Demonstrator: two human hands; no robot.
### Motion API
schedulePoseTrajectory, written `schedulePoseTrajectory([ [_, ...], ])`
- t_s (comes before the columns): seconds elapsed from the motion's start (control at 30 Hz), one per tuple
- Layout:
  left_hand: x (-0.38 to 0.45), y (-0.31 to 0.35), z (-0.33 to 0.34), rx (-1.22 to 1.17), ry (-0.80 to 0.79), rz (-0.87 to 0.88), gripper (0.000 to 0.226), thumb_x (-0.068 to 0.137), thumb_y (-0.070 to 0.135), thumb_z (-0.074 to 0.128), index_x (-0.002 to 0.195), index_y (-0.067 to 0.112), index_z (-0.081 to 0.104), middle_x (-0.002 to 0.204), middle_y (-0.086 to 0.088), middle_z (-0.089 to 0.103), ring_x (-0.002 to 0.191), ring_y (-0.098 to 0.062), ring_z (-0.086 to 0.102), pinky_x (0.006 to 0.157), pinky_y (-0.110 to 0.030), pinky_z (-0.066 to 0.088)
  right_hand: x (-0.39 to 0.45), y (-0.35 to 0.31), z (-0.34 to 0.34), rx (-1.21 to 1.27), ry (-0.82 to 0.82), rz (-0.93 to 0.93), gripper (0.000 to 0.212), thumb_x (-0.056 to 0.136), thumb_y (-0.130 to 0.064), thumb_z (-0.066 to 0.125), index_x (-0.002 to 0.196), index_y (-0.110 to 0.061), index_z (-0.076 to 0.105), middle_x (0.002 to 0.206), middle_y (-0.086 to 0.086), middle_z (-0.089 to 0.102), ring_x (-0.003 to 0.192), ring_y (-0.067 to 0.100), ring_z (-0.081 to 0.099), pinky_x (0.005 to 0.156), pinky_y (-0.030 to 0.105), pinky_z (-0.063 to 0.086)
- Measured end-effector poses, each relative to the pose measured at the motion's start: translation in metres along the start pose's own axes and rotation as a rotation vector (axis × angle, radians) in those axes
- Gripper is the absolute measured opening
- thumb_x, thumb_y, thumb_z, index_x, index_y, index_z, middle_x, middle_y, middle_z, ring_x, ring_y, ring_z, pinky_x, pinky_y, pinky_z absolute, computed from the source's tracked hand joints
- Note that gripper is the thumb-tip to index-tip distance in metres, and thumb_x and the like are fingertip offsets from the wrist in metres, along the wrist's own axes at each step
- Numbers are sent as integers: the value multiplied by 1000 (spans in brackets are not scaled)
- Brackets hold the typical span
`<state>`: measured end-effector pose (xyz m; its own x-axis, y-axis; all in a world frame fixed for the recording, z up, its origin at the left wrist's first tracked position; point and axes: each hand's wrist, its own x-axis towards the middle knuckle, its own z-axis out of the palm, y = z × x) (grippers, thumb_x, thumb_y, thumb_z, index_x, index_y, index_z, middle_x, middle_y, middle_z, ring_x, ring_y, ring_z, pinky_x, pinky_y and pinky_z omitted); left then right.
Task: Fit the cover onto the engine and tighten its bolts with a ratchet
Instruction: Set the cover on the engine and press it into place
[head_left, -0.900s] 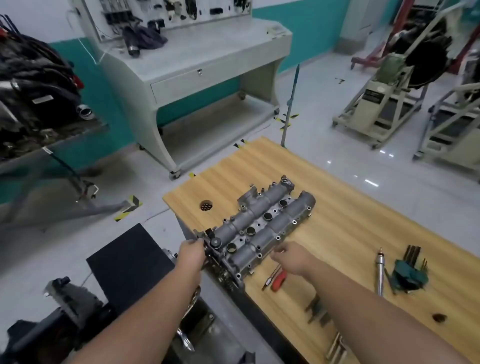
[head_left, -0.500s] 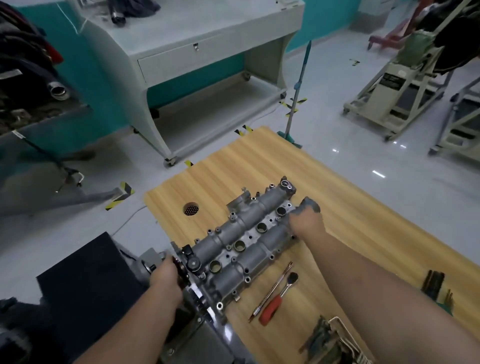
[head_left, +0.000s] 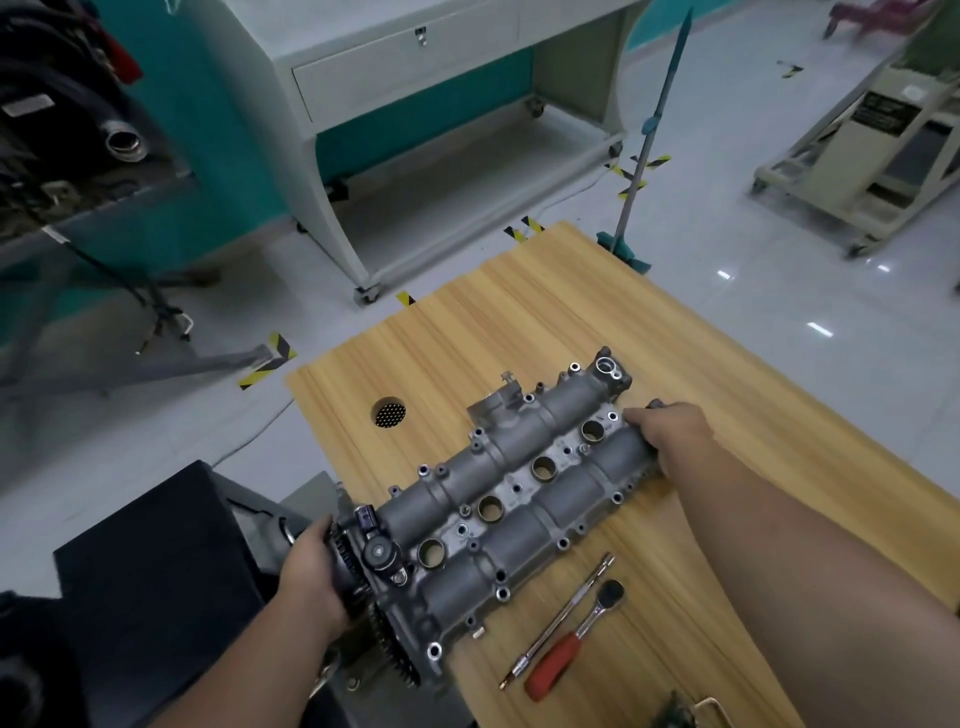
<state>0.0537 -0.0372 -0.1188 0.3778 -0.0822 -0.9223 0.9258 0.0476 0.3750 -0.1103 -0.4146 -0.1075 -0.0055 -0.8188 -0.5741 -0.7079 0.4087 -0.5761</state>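
I hold the camshaft cover (head_left: 514, 499) at both ends, lying diagonally on the wooden surface (head_left: 519, 322) with its near end past the edge. My left hand (head_left: 311, 571) curls round the toothed-gear end; my right hand (head_left: 670, 431) grips the far end. The red-handled ratchet (head_left: 571, 642) and an extension bar (head_left: 558, 621) lie side by side just beside the cover.
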Motion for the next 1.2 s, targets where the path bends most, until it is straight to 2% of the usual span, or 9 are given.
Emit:
schedulePoseTrajectory([
  [0.1,1,1,-1,-2,-19,1,45,97,43,53,126,12,67,117,-21,71,113,-43,65,102,-62,47,2,-1,-1,124,-31,72,46,66,-15,84,102,-3,58,105,20,61,88,36,62,73,48,59],
  [0.2,-3,0,-3,-20,-21,10,44,98,42,52,128,12,67,117,-20,71,113,-42,65,102,-62,47,0,-2,-4,219,-58,109,49,67,-7,83,105,-2,52,103,20,57,74,32,58,58,40,53],
  [0.3,-9,-5,-8,-50,-15,52,44,97,38,53,129,11,66,118,-20,71,113,-42,66,99,-63,48,-4,2,-10,258,-120,148,46,69,-4,82,102,-3,50,105,21,57,84,37,61,63,42,54],
  [0.47,-33,19,-4,-11,-21,135,38,97,41,55,120,13,68,117,-20,72,102,-39,69,93,-60,52,-23,11,-30,317,-196,154,33,68,-8,78,90,-7,54,108,23,65,91,38,66,64,38,55],
  [0.63,-75,54,-2,-3,-55,231,33,98,43,54,109,16,69,106,-15,75,86,-35,72,76,-51,59,-60,-3,-65,304,-307,93,38,66,-20,73,98,-10,56,104,23,69,75,33,67,56,36,55],
  [0.73,-105,75,-16,-17,-74,286,35,99,46,52,105,17,69,95,-13,76,75,-32,72,67,-48,60,-91,-27,-78,315,-356,0,44,67,-32,71,104,-13,55,99,20,67,77,33,68,51,37,55],
  [0.9,-154,113,-66,-42,-56,393,34,98,46,50,115,21,64,105,-12,69,83,-32,67,75,-48,57,-159,-57,-66,317,-433,-114,37,71,-35,67,101,-15,55,96,18,67,79,34,68,54,42,57],
  [1.07,-203,147,-147,-93,-14,490,35,98,49,49,101,19,69,86,-10,75,67,-30,71,62,-45,59,-233,-71,-25,262,-497,-190,33,75,-34,63,98,-13,56,87,18,70,73,35,69,70,53,59],
  [1.2,-229,160,-228,-136,5,549,37,98,46,49,103,16,70,88,-12,75,67,-31,72,64,-44,59,-298,-79,18,215,-581,-261,32,79,-39,62,99,-15,59,84,15,72,71,33,69,60,44,58],
])
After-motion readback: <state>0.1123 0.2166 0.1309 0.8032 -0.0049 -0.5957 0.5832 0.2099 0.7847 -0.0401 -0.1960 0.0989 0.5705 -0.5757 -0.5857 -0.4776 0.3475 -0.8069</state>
